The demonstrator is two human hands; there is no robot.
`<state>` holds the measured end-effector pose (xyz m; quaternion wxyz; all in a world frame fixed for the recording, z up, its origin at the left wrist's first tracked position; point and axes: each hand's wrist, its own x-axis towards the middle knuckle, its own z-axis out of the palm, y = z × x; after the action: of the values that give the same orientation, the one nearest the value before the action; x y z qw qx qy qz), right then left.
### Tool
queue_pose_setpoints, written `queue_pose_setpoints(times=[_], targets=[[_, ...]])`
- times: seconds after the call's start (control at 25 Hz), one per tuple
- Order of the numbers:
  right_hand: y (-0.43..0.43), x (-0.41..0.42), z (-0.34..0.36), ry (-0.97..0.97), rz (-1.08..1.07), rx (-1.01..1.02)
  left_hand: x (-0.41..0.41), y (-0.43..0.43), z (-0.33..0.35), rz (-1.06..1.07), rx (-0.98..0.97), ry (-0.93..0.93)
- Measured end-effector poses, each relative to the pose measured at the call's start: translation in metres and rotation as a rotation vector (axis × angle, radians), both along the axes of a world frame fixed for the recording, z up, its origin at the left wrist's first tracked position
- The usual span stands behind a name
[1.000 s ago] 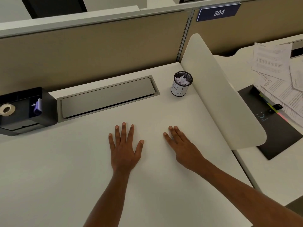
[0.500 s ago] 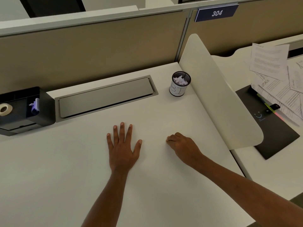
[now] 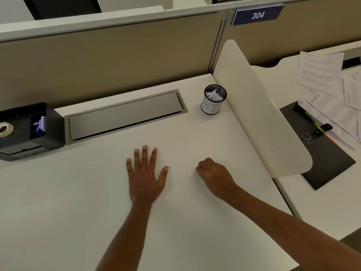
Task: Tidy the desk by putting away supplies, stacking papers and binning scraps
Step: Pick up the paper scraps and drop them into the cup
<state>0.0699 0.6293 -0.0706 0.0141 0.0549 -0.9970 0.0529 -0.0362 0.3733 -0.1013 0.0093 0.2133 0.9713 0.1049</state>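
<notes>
Scrap-filled black mesh cup with white paper label point(image 3: 214, 101) stands upright at tabletop's point(image 3: 78, 192) far-right corner, straight ahead of right hand point(image 3: 214, 175) (curled fist, nothing seen in it), which is nearer than left hand point(image 3: 145, 174), lying flat with fingers spread.

Tan cubicle partition point(image 3: 109, 61) w/ blue 304 sign point(image 3: 257, 15); white desk point(image 3: 58, 212), curved white divider point(image 3: 254, 114) at rt.

A black mesh cup point(image 3: 213, 106) with a white label stands upright at the white desk's point(image 3: 175, 222) far-right corner, holding crumpled paper scraps point(image 3: 214, 94).
</notes>
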Motion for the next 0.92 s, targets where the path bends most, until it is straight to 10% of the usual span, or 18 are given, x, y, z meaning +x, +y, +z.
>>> queue_pose_setpoints(times=[0.92], targets=[[-0.013,-0.011,-0.012,0.149,-0.069,0.021,-0.001,0.001,-0.001,0.003,-0.009,-0.004]])
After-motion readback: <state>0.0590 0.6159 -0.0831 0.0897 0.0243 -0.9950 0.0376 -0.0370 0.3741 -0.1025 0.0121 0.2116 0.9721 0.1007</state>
